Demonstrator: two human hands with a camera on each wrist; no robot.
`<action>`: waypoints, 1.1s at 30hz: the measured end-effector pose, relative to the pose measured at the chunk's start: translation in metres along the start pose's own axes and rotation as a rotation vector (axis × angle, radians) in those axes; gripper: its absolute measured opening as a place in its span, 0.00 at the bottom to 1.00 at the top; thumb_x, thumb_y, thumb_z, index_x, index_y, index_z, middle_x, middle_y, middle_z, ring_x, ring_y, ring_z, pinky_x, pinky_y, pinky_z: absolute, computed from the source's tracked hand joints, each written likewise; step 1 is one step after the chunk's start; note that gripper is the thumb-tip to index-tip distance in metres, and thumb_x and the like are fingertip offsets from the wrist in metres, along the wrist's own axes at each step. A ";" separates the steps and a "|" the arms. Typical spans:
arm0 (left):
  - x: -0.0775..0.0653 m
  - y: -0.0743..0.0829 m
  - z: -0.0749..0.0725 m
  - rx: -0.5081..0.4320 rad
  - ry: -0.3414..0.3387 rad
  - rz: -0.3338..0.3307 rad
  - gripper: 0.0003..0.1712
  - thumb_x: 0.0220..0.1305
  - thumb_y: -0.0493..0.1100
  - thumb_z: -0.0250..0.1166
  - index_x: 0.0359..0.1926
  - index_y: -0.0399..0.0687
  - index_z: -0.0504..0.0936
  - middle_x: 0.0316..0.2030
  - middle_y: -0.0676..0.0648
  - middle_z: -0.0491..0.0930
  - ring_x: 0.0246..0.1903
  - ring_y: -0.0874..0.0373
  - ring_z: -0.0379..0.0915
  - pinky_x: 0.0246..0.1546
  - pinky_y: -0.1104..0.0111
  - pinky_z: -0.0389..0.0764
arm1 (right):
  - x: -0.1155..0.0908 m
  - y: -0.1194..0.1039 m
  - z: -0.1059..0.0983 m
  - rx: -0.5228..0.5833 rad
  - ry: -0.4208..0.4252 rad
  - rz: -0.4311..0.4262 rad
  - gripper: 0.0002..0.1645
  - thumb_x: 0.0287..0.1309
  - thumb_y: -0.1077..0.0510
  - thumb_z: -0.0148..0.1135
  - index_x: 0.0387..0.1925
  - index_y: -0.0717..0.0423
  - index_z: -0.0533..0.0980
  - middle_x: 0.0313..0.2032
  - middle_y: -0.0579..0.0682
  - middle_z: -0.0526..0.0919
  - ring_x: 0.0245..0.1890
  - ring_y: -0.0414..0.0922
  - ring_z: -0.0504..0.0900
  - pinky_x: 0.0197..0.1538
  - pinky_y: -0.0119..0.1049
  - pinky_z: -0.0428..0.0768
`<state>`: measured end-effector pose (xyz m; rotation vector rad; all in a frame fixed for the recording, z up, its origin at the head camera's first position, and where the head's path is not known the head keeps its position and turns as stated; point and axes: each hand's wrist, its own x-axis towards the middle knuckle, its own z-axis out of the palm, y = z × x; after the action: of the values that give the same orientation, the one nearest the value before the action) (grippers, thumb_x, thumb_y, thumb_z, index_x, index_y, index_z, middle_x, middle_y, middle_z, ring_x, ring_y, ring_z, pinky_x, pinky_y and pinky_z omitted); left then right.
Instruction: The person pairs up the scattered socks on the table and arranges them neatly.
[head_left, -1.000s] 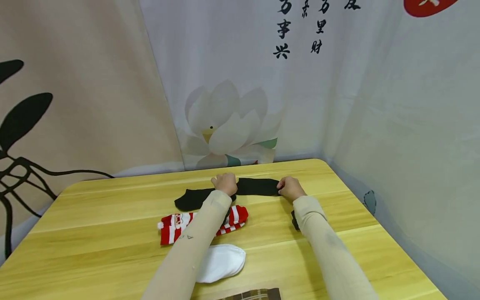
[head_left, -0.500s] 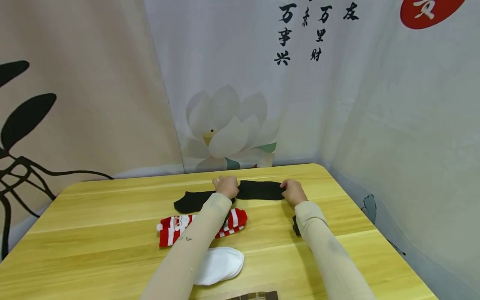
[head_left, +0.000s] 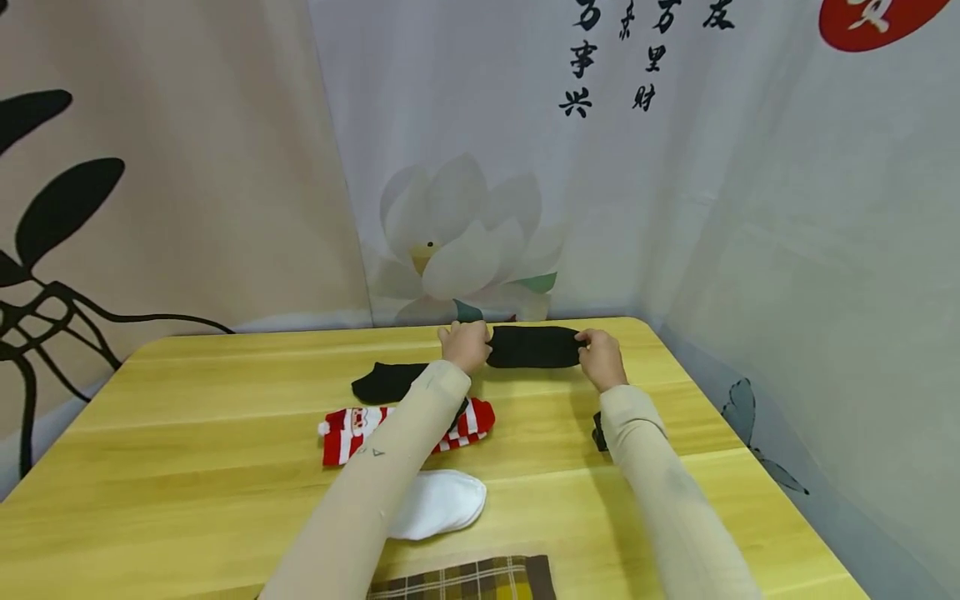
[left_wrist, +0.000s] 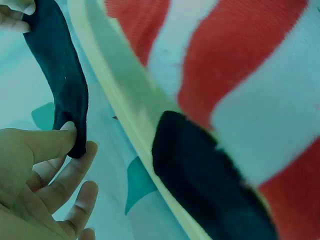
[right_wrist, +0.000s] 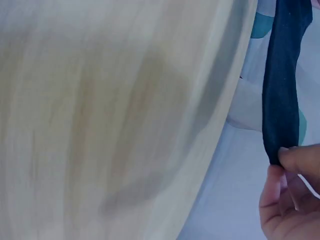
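A black sock [head_left: 534, 347] is stretched sideways between my two hands, raised above the far part of the table. At its left end, my left hand [head_left: 466, 346] pinches it between thumb and fingers, as the left wrist view shows on the sock [left_wrist: 62, 75]. My right hand [head_left: 602, 360] pinches the other end with thumb and fingertips. A second black sock [head_left: 390, 383] lies left of the held one, partly hidden by my left forearm. Just below it are red-and-white striped socks [head_left: 349, 433] with a Santa face, also partly covered by that forearm.
Nearer me on the wooden table [head_left: 187, 467] lie a folded white sock [head_left: 442, 504] and a brown plaid cloth [head_left: 480, 581]. A small black object [head_left: 599, 432] sits beside my right sleeve. Printed curtains [head_left: 465, 167] hang behind the far edge.
Both hands have raised the black sock off the table, with a shadow now under it. The other socks stay in place; the head view has shifted slightly.
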<state>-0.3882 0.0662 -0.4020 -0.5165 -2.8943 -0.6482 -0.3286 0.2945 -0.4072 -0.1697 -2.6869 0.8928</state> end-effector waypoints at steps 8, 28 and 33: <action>-0.007 -0.007 -0.016 -0.019 -0.002 0.025 0.09 0.64 0.45 0.64 0.29 0.49 0.76 0.30 0.50 0.77 0.39 0.49 0.72 0.49 0.54 0.65 | 0.000 -0.009 -0.004 0.001 0.039 -0.035 0.17 0.65 0.69 0.49 0.52 0.65 0.77 0.52 0.66 0.79 0.40 0.58 0.81 0.36 0.42 0.75; -0.034 -0.033 -0.056 -0.110 -0.014 0.077 0.08 0.68 0.45 0.60 0.39 0.46 0.78 0.35 0.47 0.82 0.37 0.52 0.76 0.49 0.54 0.64 | -0.009 -0.031 -0.005 0.020 0.006 -0.132 0.18 0.66 0.68 0.48 0.53 0.63 0.78 0.53 0.64 0.80 0.13 0.41 0.65 0.23 0.35 0.67; -0.043 -0.039 -0.063 -0.128 -0.023 0.097 0.08 0.67 0.45 0.61 0.39 0.45 0.78 0.34 0.48 0.81 0.37 0.53 0.75 0.50 0.54 0.64 | -0.012 -0.037 -0.004 0.023 0.003 -0.160 0.17 0.66 0.68 0.49 0.52 0.63 0.78 0.53 0.63 0.80 0.13 0.42 0.65 0.22 0.35 0.67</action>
<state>-0.3591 -0.0073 -0.3693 -0.6800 -2.8410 -0.8213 -0.3168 0.2650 -0.3851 0.0489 -2.6418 0.8725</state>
